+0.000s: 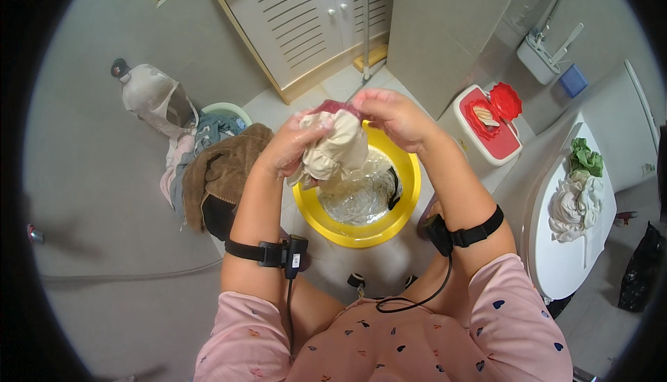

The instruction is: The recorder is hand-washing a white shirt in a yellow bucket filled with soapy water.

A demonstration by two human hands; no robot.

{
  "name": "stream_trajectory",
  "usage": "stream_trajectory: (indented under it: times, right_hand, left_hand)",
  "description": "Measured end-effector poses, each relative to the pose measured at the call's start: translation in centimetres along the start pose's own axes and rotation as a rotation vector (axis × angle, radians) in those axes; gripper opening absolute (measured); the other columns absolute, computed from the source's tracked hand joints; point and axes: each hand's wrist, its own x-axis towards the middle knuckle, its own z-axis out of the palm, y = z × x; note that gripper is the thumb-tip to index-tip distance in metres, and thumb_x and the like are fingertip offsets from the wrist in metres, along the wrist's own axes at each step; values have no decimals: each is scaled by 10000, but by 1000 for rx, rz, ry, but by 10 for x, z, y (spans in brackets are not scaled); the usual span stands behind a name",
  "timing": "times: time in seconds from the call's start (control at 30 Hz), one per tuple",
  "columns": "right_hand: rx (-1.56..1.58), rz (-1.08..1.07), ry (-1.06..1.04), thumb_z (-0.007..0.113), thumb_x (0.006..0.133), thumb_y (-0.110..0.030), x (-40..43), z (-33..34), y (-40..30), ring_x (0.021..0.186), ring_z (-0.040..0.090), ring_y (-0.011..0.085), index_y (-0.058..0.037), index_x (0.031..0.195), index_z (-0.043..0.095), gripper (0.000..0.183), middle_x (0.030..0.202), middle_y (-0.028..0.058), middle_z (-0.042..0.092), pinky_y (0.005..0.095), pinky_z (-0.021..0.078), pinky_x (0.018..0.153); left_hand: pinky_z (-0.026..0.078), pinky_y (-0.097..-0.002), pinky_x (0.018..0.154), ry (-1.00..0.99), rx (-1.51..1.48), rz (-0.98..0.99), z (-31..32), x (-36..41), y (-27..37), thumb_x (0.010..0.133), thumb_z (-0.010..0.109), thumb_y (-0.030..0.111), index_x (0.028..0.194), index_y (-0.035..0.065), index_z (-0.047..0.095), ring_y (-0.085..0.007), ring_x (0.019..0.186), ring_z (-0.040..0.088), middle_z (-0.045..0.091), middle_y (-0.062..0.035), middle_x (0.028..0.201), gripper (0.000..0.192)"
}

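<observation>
My left hand [289, 147] grips a bunched cream cloth [336, 145], with the thumb lying across its top. At the cloth's far edge shows a dark pink, wet-looking piece [334, 106]; I cannot tell whether it is part of the cloth. The fingertips of my right hand [393, 116] pinch this pink piece at its right end. Both hands are held over a yellow plastic basin [359, 239]. Sudsy water [354, 199] fills its bottom, and a dark-edged fabric [394, 189] lies in it at the right.
Left stand piled clothes with a brown fleece garment [224, 160] and a pale green tub [229, 110]. Ahead is a white louvred cabinet [297, 22] with a mop [366, 28]. Rightward are a red-and-white bin [487, 127] and a toilet lid [547, 267] bearing white cloth [576, 205] and green cloth [586, 158].
</observation>
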Motion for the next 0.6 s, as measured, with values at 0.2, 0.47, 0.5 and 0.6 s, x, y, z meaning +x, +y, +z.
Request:
stream_trajectory:
  times: [0.2, 0.47, 0.5, 0.6]
  right_hand:
    - [-64, -167, 170, 503, 868, -216, 1, 5, -7, 722, 529, 83, -34, 849, 539, 186, 781, 13, 575, 228, 432, 685]
    - [-412, 84, -237, 555, 853, -264, 0, -10, 0, 735, 538, 82, 9, 1037, 546, 329, 868, 22, 600, 234, 443, 708]
    - [-372, -48, -228, 549, 858, -256, 1, -11, 2, 751, 536, 82, -3, 1045, 545, 315, 893, 21, 595, 239, 444, 721]
    - [-47, -179, -4, 516, 873, -204, 13, -2, 16, 767, 536, 92, -16, 1002, 537, 229, 909, 14, 583, 251, 443, 732]
  left_hand:
    - [447, -288, 802, -44, 19, -12, 0, -5, 7, 800, 578, 127, 1066, -26, 519, -160, 872, 575, 594, -89, 972, 312]
    - [452, -357, 840, 29, -454, 97, -13, -1, 5, 870, 439, 198, 1061, -51, 496, -267, 918, 576, 572, -176, 1011, 319]
    - [445, -374, 856, 62, -520, 114, -13, 1, 4, 874, 429, 215, 1087, -46, 482, -285, 941, 569, 560, -186, 1040, 341]
    - [422, -408, 886, 23, -563, 86, -3, 8, 2, 891, 389, 322, 1151, -9, 456, -297, 1012, 537, 535, -174, 1111, 426]
